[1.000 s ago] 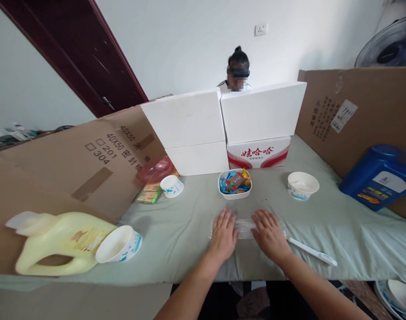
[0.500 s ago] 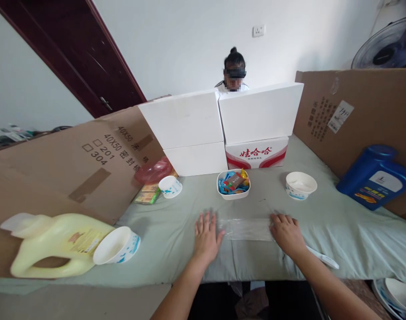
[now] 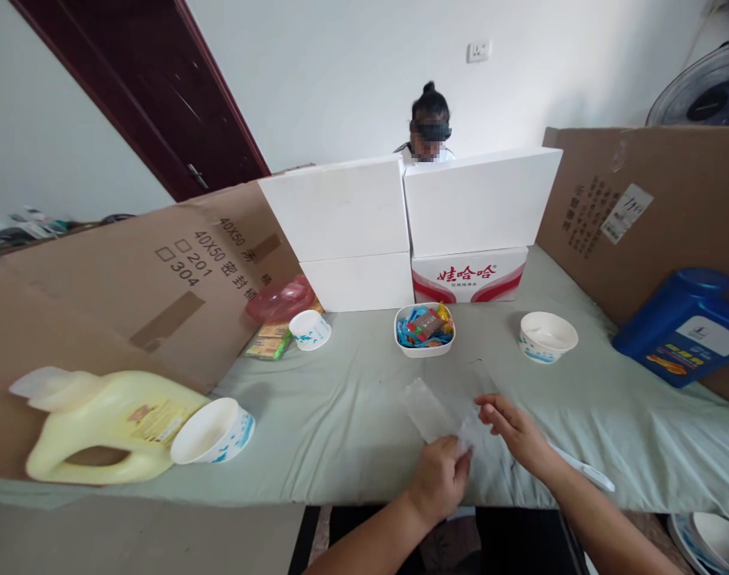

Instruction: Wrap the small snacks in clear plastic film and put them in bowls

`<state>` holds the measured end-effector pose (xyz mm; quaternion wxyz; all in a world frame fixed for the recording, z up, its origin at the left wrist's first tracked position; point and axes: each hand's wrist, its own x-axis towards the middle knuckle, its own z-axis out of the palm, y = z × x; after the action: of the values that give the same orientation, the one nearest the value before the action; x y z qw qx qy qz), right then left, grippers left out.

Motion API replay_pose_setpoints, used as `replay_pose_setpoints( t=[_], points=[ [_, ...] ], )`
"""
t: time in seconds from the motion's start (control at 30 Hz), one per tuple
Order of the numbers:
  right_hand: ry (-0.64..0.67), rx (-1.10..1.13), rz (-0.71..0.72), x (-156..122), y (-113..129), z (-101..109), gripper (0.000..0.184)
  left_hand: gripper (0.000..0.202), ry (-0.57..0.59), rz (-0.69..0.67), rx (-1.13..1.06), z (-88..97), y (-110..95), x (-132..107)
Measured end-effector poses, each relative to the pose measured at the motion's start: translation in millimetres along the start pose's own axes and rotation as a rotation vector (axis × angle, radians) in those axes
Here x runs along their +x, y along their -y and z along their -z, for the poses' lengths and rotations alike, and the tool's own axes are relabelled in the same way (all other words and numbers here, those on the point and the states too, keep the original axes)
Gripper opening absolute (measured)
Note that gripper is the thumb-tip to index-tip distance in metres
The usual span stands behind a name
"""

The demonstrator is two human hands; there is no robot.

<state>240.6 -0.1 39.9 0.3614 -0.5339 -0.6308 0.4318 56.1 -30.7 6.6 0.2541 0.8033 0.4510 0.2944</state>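
Note:
A clear plastic bag (image 3: 429,409) is lifted and bunched near the table's front edge. My left hand (image 3: 441,479) is closed around its lower part, fingers curled in. Just to the right, my right hand (image 3: 513,431) pinches the film at its other side between thumb and fingers; the exact contact is hard to see through the clear plastic. Beyond the hands stands a white tub (image 3: 425,350) filled with small wrapped snacks (image 3: 427,323) in blue, red-brown and yellow. Under my right forearm a slim white object (image 3: 588,473) lies partly hidden.
Paper bowls stand at right (image 3: 547,339), back left (image 3: 310,331) and front left (image 3: 217,435), the last tilted against a yellow jug (image 3: 118,423). A blue jug (image 3: 684,331) leans at right. White boxes (image 3: 340,216) and cardboard (image 3: 130,271) wall the table; a person sits behind.
My hands, earlier lying on either side of the flat bag, have taken hold of it and gathered it up. The left hand moved right and nearer to me.

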Motion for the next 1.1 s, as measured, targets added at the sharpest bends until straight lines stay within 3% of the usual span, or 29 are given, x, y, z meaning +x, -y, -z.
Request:
replay_pose_setpoints(
  t=[0.13, 0.27, 0.37, 0.6, 0.83, 1.1],
  points=[
    [0.087, -0.102, 0.162, -7.2, -10.9, -19.2, 0.052, 0.02, -0.068, 0.163, -0.216, 16.3, 10.9, 0.6],
    [0.069, -0.297, 0.202, -5.7, -20.2, -49.4, 0.053, 0.019, -0.236, 0.196, 0.049, 30.6, 27.9, 16.4],
    [0.0, -0.353, 0.132, 0.6, -20.9, -62.8, 0.053, 0.019, -0.269, 0.167, 0.242, 38.2, 38.4, 30.1],
    [-0.043, -0.437, 0.113, 9.4, -16.3, -69.5, 0.051, 0.008, -0.294, 0.362, 0.447, 42.1, 54.7, 45.3],
    [-0.061, -0.593, 0.119, 11.2, -13.1, -75.1, 0.043, 0.007, -0.399, 0.323, 0.417, 41.3, 67.7, 43.7],
    [-0.038, -0.772, 0.064, 18.5, 1.3, -80.7, 0.039, 0.011, -0.365, 0.326, 0.551, 41.1, 58.8, 47.6]
  ],
)
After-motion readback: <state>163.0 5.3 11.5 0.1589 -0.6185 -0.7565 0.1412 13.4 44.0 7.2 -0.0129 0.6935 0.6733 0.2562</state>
